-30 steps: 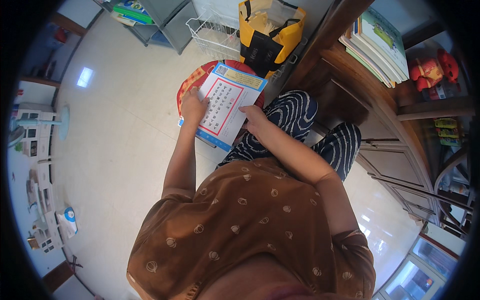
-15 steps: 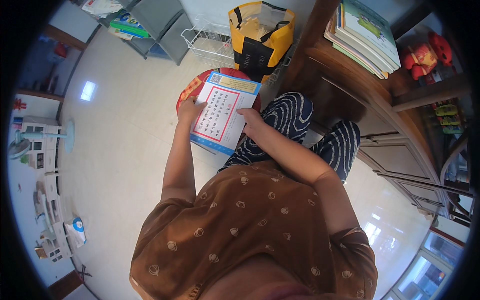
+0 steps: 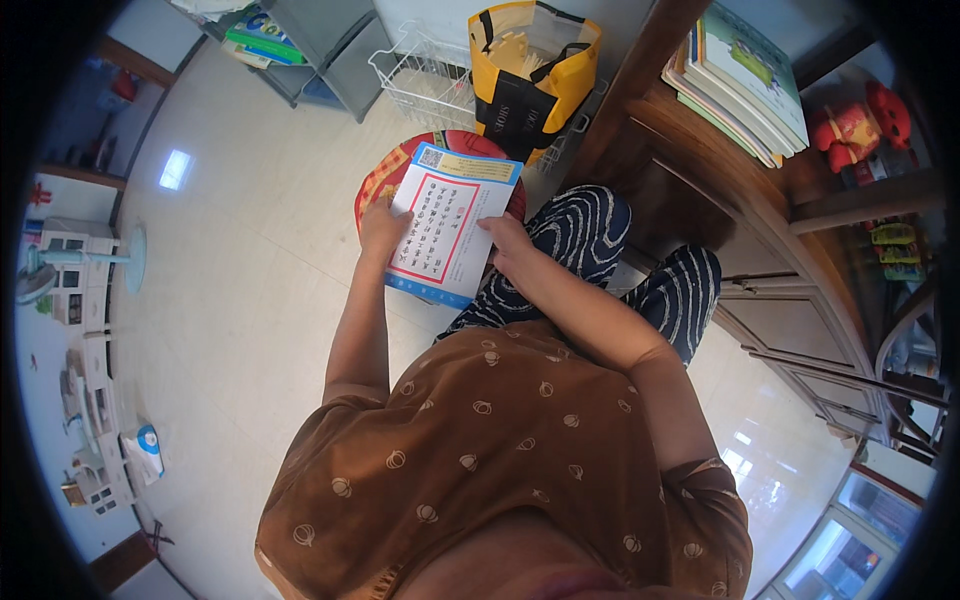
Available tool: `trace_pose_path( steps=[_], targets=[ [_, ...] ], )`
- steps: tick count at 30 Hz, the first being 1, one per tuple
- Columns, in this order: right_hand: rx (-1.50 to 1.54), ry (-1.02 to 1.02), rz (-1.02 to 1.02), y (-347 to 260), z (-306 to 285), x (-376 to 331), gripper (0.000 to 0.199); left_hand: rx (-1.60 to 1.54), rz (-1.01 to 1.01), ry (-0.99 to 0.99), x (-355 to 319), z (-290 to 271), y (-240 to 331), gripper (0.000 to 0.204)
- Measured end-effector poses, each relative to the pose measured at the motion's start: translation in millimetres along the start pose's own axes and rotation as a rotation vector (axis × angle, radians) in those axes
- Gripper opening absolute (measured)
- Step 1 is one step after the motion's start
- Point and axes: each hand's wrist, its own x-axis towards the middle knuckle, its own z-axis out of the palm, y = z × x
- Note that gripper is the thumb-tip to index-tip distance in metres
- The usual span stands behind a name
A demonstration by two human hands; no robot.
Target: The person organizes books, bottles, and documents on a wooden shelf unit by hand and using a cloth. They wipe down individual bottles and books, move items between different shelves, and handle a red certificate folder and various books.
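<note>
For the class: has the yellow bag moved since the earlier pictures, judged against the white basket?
No. The yellow bag shows no clear shift either way against the white basket; the view itself moved slightly.

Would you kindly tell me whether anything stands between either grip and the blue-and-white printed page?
Nothing visible does: the left grip and right grip meet the printed page directly at its side edges, thumbs on top; their other fingers are mostly hidden.

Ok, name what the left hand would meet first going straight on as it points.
Apart from the printed sheet it holds, the left hand would probably meet the round red seat, just ahead up the picture; depth is unclear, so it might pass above it.
</note>
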Motion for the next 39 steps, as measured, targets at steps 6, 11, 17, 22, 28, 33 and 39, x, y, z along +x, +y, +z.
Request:
trace_pose_path(
  steps=[6, 11, 17, 22, 28, 33, 39],
  targets=[
    [-0.057, -0.089, 0.017, 6, -14, 18, 0.041, -0.058, 0.025, 0.046, -2, 2, 3, 0.054],
    [-0.125, -0.146, 0.045, 0, -7, 1, 0.039, -0.045, 0.016, 0.069, -7, 3, -15, 0.048],
    [-0.067, -0.164, 0.111, -3, -5, -4, 0.043, -0.332, -0.041, -0.002, -11, 0, -22, 0.039],
    [-0.006, -0.256, 0.171, -2, -6, 0, 0.044, -0.618, -0.142, -0.122, -15, -5, -14, 0.031],
    [-0.217, -0.281, 0.03, 3, -3, -3, 0.04, -0.68, -0.07, -0.095, -24, -3, -13, 0.032],
    [-0.321, -0.341, -0.177, -2, 6, -27, 0.036, -0.98, -0.032, -0.105, -36, -30, -3, 0.037],
    [-0.46, -0.478, -0.394, -13, 15, -50, 0.032, -1.333, 0.092, -0.132, -49, -72, 5, 0.037]
  ],
)
